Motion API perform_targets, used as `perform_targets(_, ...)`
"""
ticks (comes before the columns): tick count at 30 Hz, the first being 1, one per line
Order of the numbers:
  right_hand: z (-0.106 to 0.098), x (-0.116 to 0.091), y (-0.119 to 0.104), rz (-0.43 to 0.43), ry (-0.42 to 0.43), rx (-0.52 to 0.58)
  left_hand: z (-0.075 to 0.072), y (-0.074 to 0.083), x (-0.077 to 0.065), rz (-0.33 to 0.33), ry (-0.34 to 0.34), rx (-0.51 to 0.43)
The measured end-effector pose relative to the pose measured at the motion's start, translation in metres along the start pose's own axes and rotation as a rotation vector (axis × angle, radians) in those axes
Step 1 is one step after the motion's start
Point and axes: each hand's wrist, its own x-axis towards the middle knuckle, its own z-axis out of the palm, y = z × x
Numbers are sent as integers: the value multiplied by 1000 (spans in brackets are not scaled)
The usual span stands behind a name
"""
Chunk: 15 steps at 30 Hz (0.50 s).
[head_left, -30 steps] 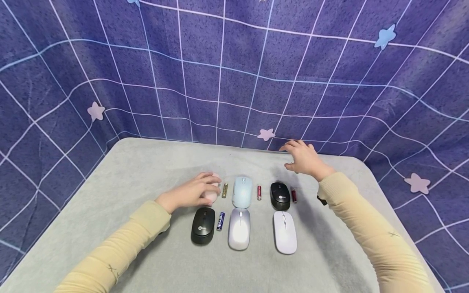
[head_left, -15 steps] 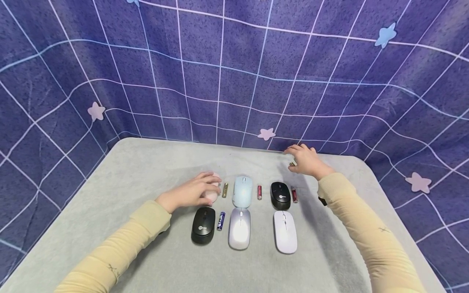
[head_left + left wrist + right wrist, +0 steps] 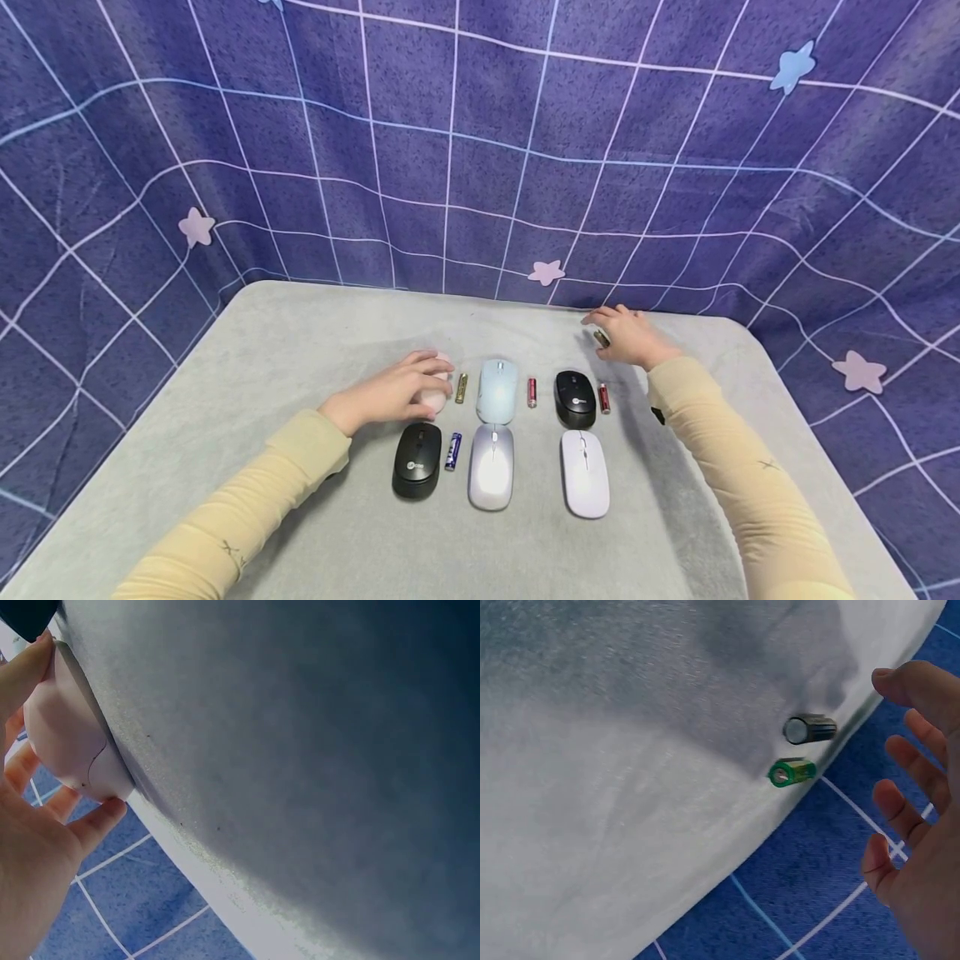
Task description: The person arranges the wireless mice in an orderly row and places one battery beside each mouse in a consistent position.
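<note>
My left hand (image 3: 386, 390) grips a pale pink computer mouse (image 3: 64, 731), thumb at one end and fingertips along the other side. Near the table's back edge, my right hand (image 3: 630, 337) hovers with loosely bent fingers. Two batteries lie on the cloth just beyond its fingers in the right wrist view, one green-ended (image 3: 793, 772) and one dark (image 3: 810, 729). Part of a gold-coloured battery (image 3: 602, 338) shows by the right thumb in the head view. To the right of the pink mouse are another gold battery (image 3: 461, 388) and a light blue mouse (image 3: 497, 392).
A black mouse (image 3: 417, 461), blue battery (image 3: 453, 451), silver mouse (image 3: 492, 468) and white mouse (image 3: 585, 475) form the front row. Behind are a red battery (image 3: 532, 392), second black mouse (image 3: 576, 400) and dark red battery (image 3: 604, 398). A blue curtain (image 3: 480, 167) borders the grey table (image 3: 337, 533).
My right hand has moved slightly toward me and lower, and a gold-coloured battery has come into sight beside its thumb. The left hand stays on the pink mouse.
</note>
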Motion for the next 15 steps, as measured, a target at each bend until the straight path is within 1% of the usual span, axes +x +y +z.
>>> perform_targets(5,8,0,3,15,-29,-3,1,-1,1,-1,-1,1)
perform_targets(15,18,-4,9,41,-48,14,1,-1,1,8,4,5)
